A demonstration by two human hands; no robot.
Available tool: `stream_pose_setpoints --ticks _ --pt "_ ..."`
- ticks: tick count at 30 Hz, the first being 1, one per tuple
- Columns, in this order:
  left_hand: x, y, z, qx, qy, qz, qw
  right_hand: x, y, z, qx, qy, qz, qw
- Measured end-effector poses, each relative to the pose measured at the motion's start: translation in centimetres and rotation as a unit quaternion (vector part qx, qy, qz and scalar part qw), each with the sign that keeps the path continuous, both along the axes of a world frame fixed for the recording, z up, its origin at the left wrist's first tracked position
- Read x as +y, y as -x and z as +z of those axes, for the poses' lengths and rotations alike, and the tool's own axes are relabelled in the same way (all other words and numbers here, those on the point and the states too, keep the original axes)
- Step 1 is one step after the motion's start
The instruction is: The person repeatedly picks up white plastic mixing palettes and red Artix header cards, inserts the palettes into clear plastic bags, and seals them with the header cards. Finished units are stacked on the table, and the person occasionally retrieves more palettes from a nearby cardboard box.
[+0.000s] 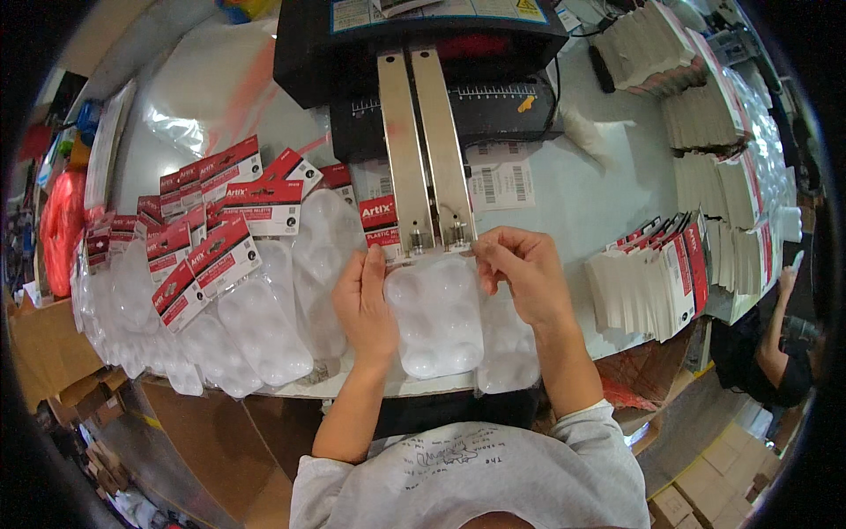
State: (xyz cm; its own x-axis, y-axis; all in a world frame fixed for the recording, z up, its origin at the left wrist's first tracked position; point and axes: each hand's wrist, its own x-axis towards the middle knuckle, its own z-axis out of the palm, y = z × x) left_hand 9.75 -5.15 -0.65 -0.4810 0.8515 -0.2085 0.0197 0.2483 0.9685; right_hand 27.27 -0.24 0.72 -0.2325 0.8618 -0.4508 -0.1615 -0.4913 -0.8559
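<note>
— What is in the hands?

— A clear plastic blister pack [436, 317] with rounded pockets, lying flat at the near edge of the table [599, 203], right in front of the person. Its top end sits under the two metal bars [425, 150] that reach out from the black machine [414, 44].

— How is it held?

— The left hand [366, 304] is closed on the pack's left edge, thumb on top near the upper corner. The right hand [524, 273] pinches the upper right corner, fingers curled, just below the end of the right bar.

— And around it?

— A red and white header card [381, 225] shows just left of the bars, touching the pack's top. Another clear pack [509, 339] lies partly under the right wrist. To the left, a spread of finished packs with red cards [220, 256] overlaps across the table to its left end. To the right, well apart from the hands, folded cards stand in rows [652, 282], and more stacks [705, 123] run up the right side.

— Anyone else?

— A second person's arm [775, 326] shows at the far right edge, below table level. Cardboard boxes [705, 476] sit on the floor near it.
</note>
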Motion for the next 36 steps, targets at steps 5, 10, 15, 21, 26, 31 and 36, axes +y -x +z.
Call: stream_pose_setpoints --ticks 5,10,15,21,26,31,36 --pt "0.2 -0.2 -1.1 -0.017 -0.009 0.004 1.0 0.4 0.3 -0.4 0.003 -0.002 0.012 1.0" --pt "-2.0 2.1 0.4 0.127 0.091 -0.045 0.987 -0.9 -0.6 5.7 -0.225 -0.075 0.002 0.971" --pt "-2.5 11.5 7.8 0.309 0.118 0.107 0.938 -1.6 -12.3 11.3 -0.692 -0.303 -0.145 0.639" --pt "-3.5 1.5 1.4 0.432 -0.038 -0.182 0.883 -0.9 -19.5 7.9 -0.534 -0.23 -0.059 0.812" --pt "-4.0 -6.7 -3.2 0.294 -0.056 -0.236 0.924 -0.7 -19.2 8.7 -0.521 -0.264 -0.067 0.809" --pt "-3.6 -4.0 0.2 -0.155 -0.027 -0.177 0.972 -0.3 -19.7 8.9 -0.54 -0.197 -0.07 0.815" --pt "-4.8 -1.3 2.1 -0.333 0.042 -0.167 0.927 -0.1 -19.8 8.8 -0.56 -0.265 -0.076 0.781"
